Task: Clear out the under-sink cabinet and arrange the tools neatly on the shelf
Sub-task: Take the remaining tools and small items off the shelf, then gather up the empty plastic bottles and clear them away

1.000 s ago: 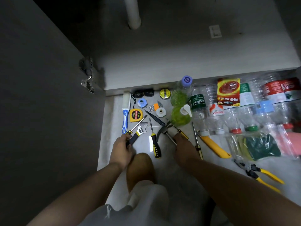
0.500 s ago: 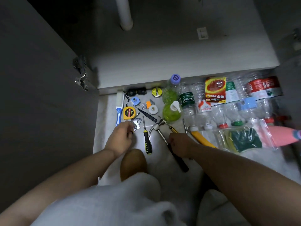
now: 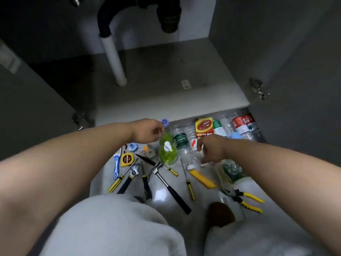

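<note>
Tools lie on the floor in front of the open cabinet: a hammer (image 3: 167, 181), a yellow tape measure (image 3: 127, 159), an adjustable wrench (image 3: 132, 173), several screwdrivers, a yellow utility knife (image 3: 202, 179) and yellow-handled pliers (image 3: 244, 199). My left hand (image 3: 147, 132) is stretched forward, its curled fingers at the neck of a green bottle with a purple cap (image 3: 167, 137); whether it grips the bottle is unclear. My right hand (image 3: 212, 148) hovers over clear plastic bottles (image 3: 186, 154) with its fingers spread and nothing in it.
The cabinet floor (image 3: 166, 80) lies bare behind the row of bottles, with a white drain pipe (image 3: 112, 58) rising from it. Both cabinet doors stand open at the sides. A red-and-yellow box (image 3: 203, 127) and a bagged green scourer (image 3: 231, 171) lie at the right. My knees fill the foreground.
Both hands have left the tools near my knees and reached forward to the bottles. The view has tilted up, showing the cabinet interior and pipes.
</note>
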Tool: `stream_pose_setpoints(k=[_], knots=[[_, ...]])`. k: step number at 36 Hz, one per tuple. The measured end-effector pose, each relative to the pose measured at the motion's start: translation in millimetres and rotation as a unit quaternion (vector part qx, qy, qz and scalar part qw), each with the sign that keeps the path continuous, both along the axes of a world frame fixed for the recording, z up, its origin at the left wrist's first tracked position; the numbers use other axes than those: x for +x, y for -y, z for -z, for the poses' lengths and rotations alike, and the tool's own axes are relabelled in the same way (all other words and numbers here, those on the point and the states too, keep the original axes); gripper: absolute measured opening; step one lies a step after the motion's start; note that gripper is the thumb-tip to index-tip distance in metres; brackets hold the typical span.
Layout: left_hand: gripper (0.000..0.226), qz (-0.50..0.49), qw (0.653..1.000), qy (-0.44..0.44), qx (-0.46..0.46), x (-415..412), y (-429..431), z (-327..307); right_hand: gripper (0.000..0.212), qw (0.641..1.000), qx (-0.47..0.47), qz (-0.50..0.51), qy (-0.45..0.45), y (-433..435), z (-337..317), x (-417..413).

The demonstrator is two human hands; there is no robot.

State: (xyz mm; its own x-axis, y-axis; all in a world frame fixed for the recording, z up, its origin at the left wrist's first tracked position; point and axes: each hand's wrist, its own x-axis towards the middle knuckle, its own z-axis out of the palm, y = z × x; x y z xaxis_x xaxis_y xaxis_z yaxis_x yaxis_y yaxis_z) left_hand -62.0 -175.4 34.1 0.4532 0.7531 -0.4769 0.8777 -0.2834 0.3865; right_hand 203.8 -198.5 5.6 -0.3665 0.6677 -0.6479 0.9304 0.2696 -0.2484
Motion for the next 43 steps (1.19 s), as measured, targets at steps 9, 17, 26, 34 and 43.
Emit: stream_pose_setpoints(k=[9, 17, 26, 34, 43], knots=[[0.026, 0.003, 1.000, 0.015, -0.021, 81.6, -52.4, -23.1, 0.057, 0.996, 0.040, 0.057, 0.052, -59.2, -30.3, 74.0], [0.014, -0.027, 0.995, 0.096, -0.017, 107.3, -68.1, 30.4, 0.042, 0.992, 0.033, 0.126, 0.002, -74.9, 33.6, 77.3], [0.017, -0.041, 0.988, 0.117, 0.097, 95.5, -80.0, 59.3, 0.074, 0.982, 0.158, 0.102, 0.010, -97.3, 96.0, 50.2], [0.024, -0.006, 0.992, 0.098, 0.084, 90.1, -63.5, 79.4, 0.066, 0.968, 0.208, 0.128, 0.065, -100.7, 122.1, 35.8], [0.032, -0.069, 0.987, 0.134, 0.047, 106.2, -68.4, 78.0, 0.057, 0.960, 0.234, 0.152, -0.012, -79.7, 91.5, 60.1]])
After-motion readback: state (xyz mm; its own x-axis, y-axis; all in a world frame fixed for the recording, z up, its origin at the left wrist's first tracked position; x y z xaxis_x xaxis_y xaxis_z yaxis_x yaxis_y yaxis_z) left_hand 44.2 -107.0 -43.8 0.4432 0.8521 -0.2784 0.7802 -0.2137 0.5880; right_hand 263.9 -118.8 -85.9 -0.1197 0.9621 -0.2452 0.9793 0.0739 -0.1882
